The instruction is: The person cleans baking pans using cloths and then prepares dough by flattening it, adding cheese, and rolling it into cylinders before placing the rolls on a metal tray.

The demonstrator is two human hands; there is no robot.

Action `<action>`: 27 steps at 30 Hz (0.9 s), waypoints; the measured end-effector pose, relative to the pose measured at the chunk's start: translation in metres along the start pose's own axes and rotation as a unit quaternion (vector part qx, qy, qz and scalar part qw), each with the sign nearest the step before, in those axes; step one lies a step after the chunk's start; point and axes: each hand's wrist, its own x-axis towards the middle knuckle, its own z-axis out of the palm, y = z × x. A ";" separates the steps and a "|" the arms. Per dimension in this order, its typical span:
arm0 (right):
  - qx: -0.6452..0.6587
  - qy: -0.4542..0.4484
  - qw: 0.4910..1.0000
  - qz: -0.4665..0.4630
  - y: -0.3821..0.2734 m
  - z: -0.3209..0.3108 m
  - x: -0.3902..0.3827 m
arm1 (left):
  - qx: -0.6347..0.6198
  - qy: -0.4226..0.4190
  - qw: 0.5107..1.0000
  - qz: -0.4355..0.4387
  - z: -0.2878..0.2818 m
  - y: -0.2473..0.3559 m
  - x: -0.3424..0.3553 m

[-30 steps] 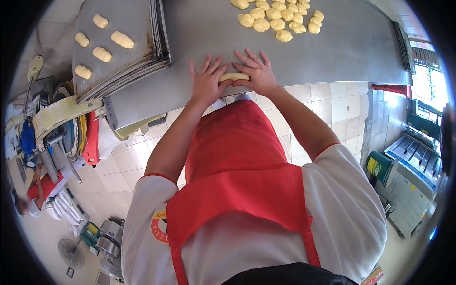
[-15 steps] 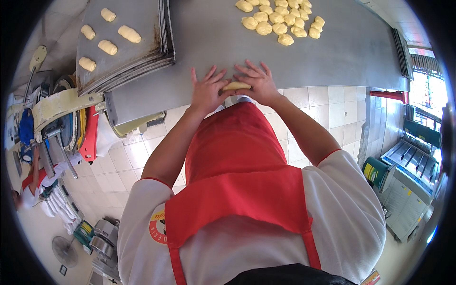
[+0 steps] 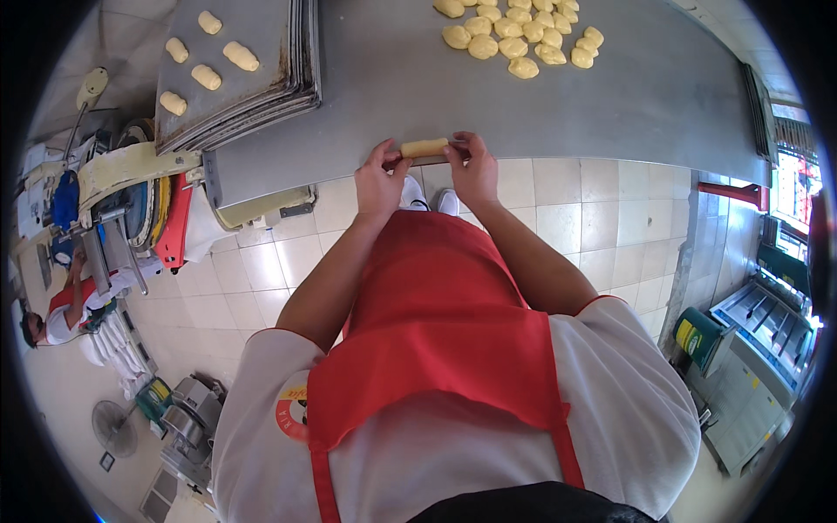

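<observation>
A pale yellow dough roll (image 3: 425, 148) lies crosswise at the near edge of the steel table (image 3: 558, 118). At its left end my left hand (image 3: 381, 177) is closed, thumb and fingers pinching the dough. My right hand (image 3: 473, 172) grips the right end the same way, its fingers curled. Farther back on the table sits a cluster of dough pieces (image 3: 523, 67). On the top baking tray (image 3: 253, 87) of a stack at the left, several short dough rolls (image 3: 241, 56) are spread apart.
The table's near edge runs just in front of my red apron (image 3: 436, 270). Left of the table stands a cream-coloured machine (image 3: 131, 187) with a red part. Beyond it, a co-worker (image 3: 65, 314) is at the far left. A grey metal unit (image 3: 741, 392) stands at the right.
My spread fingers have drawn in and now pinch the dough's ends. The dough shows as a longer, more even roll, and it sits slightly farther from me.
</observation>
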 end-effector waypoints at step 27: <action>-0.118 -0.088 0.926 -0.348 -0.325 0.175 0.255 | -0.240 0.208 0.930 0.183 -0.390 -0.005 0.085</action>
